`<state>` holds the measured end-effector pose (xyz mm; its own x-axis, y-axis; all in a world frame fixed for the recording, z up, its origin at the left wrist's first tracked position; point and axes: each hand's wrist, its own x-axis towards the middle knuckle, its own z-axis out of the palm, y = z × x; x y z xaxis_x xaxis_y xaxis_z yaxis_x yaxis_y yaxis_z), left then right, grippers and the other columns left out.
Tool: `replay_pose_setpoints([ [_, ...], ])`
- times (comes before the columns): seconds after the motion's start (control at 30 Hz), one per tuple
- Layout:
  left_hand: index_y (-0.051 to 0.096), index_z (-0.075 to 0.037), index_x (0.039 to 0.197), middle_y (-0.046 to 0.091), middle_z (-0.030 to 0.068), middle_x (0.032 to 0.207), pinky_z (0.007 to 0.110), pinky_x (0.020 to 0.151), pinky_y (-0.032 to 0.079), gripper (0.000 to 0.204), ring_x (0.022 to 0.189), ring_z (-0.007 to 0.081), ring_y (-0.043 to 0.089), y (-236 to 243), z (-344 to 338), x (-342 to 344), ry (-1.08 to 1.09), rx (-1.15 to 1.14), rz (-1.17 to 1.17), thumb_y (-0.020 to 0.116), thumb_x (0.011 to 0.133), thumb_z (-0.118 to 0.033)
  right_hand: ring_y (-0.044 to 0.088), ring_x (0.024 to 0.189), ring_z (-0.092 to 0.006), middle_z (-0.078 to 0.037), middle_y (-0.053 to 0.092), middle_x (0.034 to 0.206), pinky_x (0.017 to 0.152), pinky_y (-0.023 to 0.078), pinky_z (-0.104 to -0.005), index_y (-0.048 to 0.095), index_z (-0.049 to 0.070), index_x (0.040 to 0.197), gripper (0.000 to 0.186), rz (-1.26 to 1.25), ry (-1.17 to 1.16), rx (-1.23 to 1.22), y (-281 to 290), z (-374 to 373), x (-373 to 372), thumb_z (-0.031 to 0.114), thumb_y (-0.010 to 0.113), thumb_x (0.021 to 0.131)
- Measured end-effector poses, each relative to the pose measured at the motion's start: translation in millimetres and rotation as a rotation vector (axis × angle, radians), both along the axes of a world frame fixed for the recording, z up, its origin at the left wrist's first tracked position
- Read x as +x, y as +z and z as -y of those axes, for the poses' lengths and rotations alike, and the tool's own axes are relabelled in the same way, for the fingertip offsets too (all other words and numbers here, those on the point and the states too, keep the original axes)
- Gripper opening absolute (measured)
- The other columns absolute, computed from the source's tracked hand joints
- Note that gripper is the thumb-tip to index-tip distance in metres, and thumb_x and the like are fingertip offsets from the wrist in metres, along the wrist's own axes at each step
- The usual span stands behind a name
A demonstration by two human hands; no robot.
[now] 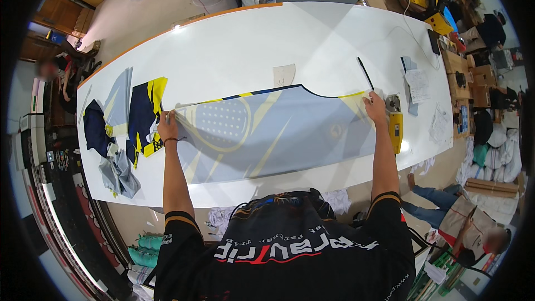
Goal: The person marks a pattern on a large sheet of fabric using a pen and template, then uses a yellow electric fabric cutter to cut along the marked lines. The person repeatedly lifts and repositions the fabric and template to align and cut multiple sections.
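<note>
A large cut fabric panel point(278, 134) lies spread and doubled over, its pale blue-grey side up. A racket shape and yellow streaks show faintly through it. Navy and yellow printing borders its far edge, which dips in a curve toward the right. My left hand point(167, 127) pinches the panel's left end. At the far right corner, my right hand point(375, 107) grips the fabric between thumb and fingers. Just right of that hand rests a yellow electric rotary cutter point(395, 131). Navy-and-yellow cut pieces point(146, 111) lie beside my left hand.
A white table point(223, 44) carries everything. Beyond the panel lie a beige card template point(284, 74) and a thin black tool point(365, 72). Papers point(417, 85) and grey strips are at the right. Crumpled scraps point(120, 173) lie near left. Another person point(468, 223) is low at right.
</note>
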<state>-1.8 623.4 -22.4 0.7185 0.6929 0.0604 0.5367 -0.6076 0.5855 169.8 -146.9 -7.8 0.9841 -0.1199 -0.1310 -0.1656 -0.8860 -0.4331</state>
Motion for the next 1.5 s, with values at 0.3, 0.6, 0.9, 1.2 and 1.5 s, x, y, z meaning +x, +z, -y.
replay_pose_setpoints([
  [0.3,0.068,-0.005,0.102,0.074,0.0211,0.087,0.046,0.071,0.055,0.032,0.084,0.0416,0.073,-8.8,-3.3,4.4,-0.027,0.183,0.068,0.073,0.098,-0.037,0.068,0.101,-0.0463,-0.025,0.072,0.104,0.085,0.054,-0.0498,0.068,0.001,0.113,0.034,-0.052,0.041,-0.035,9.7,-7.9,3.6,0.025,0.073,0.089],
  [0.6,0.073,-0.006,0.106,0.074,0.0234,0.096,0.046,0.080,0.055,0.035,0.093,0.0413,0.072,-15.3,-6.2,12.8,0.024,0.113,-0.076,0.075,0.094,-0.038,0.067,0.103,-0.0467,-0.027,0.071,0.106,0.088,0.054,-0.0494,0.068,0.001,0.113,0.032,-0.008,0.039,-0.032,12.0,-8.4,6.0,0.020,0.072,0.087],
  [0.9,0.072,-0.012,0.108,0.074,0.0240,0.097,0.051,0.078,0.054,0.031,0.093,0.0454,0.071,-15.6,-0.5,10.5,0.026,0.191,-0.109,0.070,0.096,-0.041,0.068,0.103,-0.0453,-0.026,0.072,0.106,0.087,0.054,-0.0492,0.068,0.002,0.114,0.032,-0.037,0.047,-0.058,14.1,-13.6,7.3,0.021,0.071,0.088],
  [1.2,0.072,-0.011,0.104,0.074,0.0233,0.092,0.052,0.074,0.055,0.032,0.090,0.0453,0.072,-20.4,-10.5,10.5,-0.017,0.236,-0.045,0.072,0.095,-0.042,0.069,0.097,-0.0443,-0.024,0.072,0.102,0.084,0.054,-0.0493,0.066,0.002,0.111,0.032,-0.025,0.063,-0.038,11.5,-10.5,8.3,0.025,0.073,0.090],
  [1.5,0.071,-0.004,0.104,0.075,0.0236,0.100,0.048,0.083,0.055,0.039,0.097,0.0428,0.072,-19.6,-8.2,11.4,0.003,0.164,-0.105,0.076,0.092,-0.041,0.065,0.078,-0.0409,-0.021,0.068,0.084,0.073,0.051,-0.0474,0.063,0.001,0.109,0.031,0.050,0.060,-0.030,2.9,-5.7,8.8,0.024,0.074,0.092],
])
